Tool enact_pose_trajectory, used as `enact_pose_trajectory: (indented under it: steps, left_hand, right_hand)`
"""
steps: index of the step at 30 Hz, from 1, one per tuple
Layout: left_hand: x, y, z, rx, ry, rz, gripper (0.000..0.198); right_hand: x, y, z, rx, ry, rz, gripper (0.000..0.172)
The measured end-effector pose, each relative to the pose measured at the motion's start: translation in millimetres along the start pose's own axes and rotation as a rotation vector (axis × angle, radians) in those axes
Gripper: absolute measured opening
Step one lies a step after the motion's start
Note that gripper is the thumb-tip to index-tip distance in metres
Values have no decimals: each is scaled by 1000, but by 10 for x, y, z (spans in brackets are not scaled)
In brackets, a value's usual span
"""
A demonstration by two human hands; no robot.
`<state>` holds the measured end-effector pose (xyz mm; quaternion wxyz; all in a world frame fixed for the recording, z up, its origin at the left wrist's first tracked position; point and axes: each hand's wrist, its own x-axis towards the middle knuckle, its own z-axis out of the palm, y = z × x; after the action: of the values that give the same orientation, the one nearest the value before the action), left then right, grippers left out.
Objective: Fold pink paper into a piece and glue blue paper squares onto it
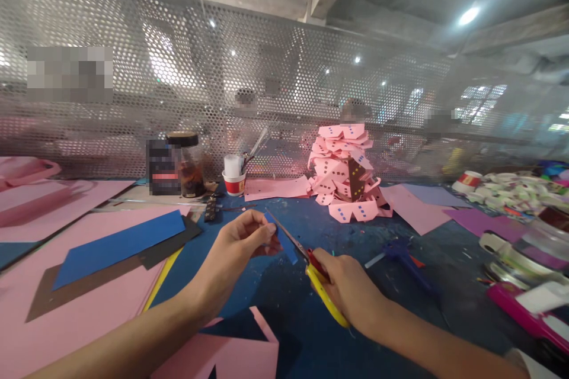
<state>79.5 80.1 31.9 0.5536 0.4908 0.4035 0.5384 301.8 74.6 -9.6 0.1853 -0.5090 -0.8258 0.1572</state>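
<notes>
Between the thumb and fingers of my left hand [242, 243] is a narrow blue paper strip [288, 250], its lower end hanging free. My right hand [351, 284] grips a pair of scissors [323, 296] with yellow and red handles. The blades point up and left, right beside the strip near my left fingertips; whether they touch it I cannot tell. Below my hands lies a cut piece of pink paper [240, 355] on the blue table [288, 320]. Behind them stands a pile of pink paper glasses shapes [342, 172] dotted with small coloured squares.
Blue paper [124, 243] rests on brown and pink sheets at the left. Further back are a lidded jar [191, 166] and a paper cup [234, 180] holding tools. A blue glue gun [409, 260] and a pink tape dispenser [520, 314] lie at the right. A perforated metal screen [275, 71] closes off the back.
</notes>
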Motion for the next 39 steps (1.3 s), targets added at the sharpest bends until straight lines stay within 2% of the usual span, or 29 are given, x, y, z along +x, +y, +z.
enact_pose_trajectory:
  steps: [1,6,10,16,21,25,30,39]
  left_hand:
    - [-2,3,1,-2,4,-7,23]
    - [8,-9,-7,-31,-12,-40,24]
    - [14,-33,-18,-37,-32,-55,22]
    - [-5,-58,-8,-15,-44,-115,23]
    - [-9,-80,-3,-24,-55,-124,23]
    - [-11,-87,3,-19,-69,-136,23]
    - [-34,-78,16,-46,-66,-164,25]
    - [-39,-76,18,-78,-76,-171,22]
  right_hand:
    - [1,-5,-2,96,-1,9,3]
    - [14,-98,-56,637,-87,136,29]
    - [37,-142,-90,807,-91,193,38]
    - [53,-130,-103,809,-42,205,35]
    - [51,-159,-130,847,-84,172,35]
    - [46,-159,-122,841,-99,174,29]
    - [41,-121,-87,814,-53,193,27]
    - [52,-110,-138,863,-3,123,28]
